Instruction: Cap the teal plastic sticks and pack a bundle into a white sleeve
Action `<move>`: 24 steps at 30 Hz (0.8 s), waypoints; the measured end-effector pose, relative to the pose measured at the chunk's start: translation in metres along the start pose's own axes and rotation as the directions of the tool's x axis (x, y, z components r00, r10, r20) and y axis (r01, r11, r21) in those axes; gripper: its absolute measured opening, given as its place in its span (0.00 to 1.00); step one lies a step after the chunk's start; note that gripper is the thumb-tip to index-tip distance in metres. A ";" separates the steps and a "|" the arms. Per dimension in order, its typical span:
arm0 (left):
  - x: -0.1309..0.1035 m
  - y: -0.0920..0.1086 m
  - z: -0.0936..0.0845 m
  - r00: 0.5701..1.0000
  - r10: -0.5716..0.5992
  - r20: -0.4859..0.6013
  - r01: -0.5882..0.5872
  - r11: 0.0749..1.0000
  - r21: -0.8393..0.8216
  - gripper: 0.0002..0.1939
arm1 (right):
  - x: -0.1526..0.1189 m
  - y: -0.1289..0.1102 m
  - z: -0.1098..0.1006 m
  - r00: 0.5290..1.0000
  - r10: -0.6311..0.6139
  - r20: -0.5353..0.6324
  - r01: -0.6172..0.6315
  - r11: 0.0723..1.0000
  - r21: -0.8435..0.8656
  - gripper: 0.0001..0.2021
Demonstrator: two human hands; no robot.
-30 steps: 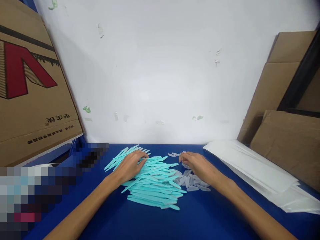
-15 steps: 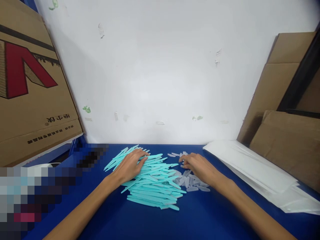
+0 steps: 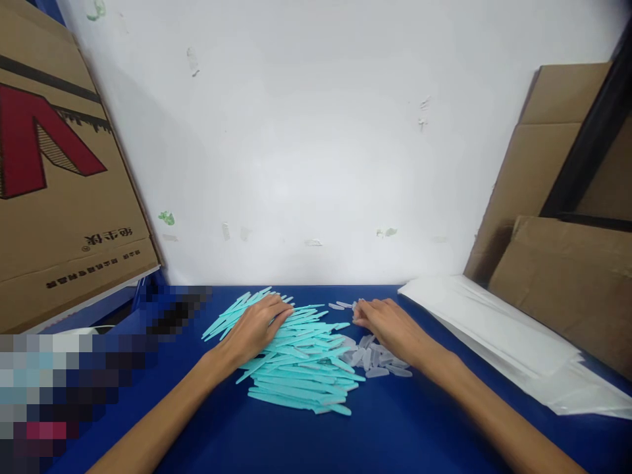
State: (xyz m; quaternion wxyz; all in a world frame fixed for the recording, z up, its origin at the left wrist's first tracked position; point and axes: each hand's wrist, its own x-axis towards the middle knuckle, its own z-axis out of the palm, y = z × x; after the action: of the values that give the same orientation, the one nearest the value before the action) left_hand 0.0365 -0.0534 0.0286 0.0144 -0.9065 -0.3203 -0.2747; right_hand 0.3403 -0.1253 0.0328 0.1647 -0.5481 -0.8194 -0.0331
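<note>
1. The right hand (image 3: pixel 392 326) has just drawn its fingers and thumb closer together; half a second ago they were spread more loosely. It is bent over the far end of the translucent pieces (image 3: pixel 378 372). This looks like a pinch on a small piece, but whether one is gripped cannot be told.
2. The left hand (image 3: pixel 257 326) lies over the turquoise strips (image 3: pixel 286 397), its thumb nearer the fingers than in the earlier frame. Whether it grips a strip is hidden.
3. The strips lie under the left hand and fan out between the hands; most translucent pieces lie just below the right hand, touching or close beside the strips, on the blue surface (image 3: pixel 385 431).
4. Otherwise, the view has shifted slightly, while both piles look much the same. White sheets (image 3: pixel 503 336) remain beyond the right forearm's outer side.
</note>
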 end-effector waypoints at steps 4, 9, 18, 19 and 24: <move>0.000 0.008 -0.002 0.999 0.047 -0.002 -0.047 0.999 0.018 0.19 | 0.000 -0.011 -0.005 0.996 0.027 -0.087 -0.017 0.993 0.115 0.12; 0.001 0.021 -0.005 0.995 0.097 0.020 -0.097 0.994 0.039 0.18 | 0.001 -0.016 -0.002 0.968 -0.058 -0.246 0.116 0.966 0.230 0.14; 0.000 0.024 -0.005 0.992 0.129 -0.004 -0.129 0.991 0.040 0.17 | -0.001 -0.022 0.001 0.962 -0.115 -0.246 0.155 0.977 0.147 0.15; 0.000 0.024 -0.005 0.991 0.131 -0.012 -0.131 0.991 0.039 0.17 | -0.001 -0.022 0.000 0.961 -0.113 -0.254 0.155 0.977 0.149 0.15; -0.001 0.024 -0.004 0.987 0.158 -0.042 -0.157 0.987 0.036 0.16 | -0.001 -0.020 0.002 0.957 -0.125 -0.262 0.173 0.970 0.171 0.15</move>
State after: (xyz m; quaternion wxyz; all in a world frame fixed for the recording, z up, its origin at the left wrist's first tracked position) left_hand 0.0484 -0.0738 0.0352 0.0582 -0.9222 -0.2518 -0.2877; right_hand 0.3219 -0.1335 0.0332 0.3154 -0.4575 -0.8307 -0.0349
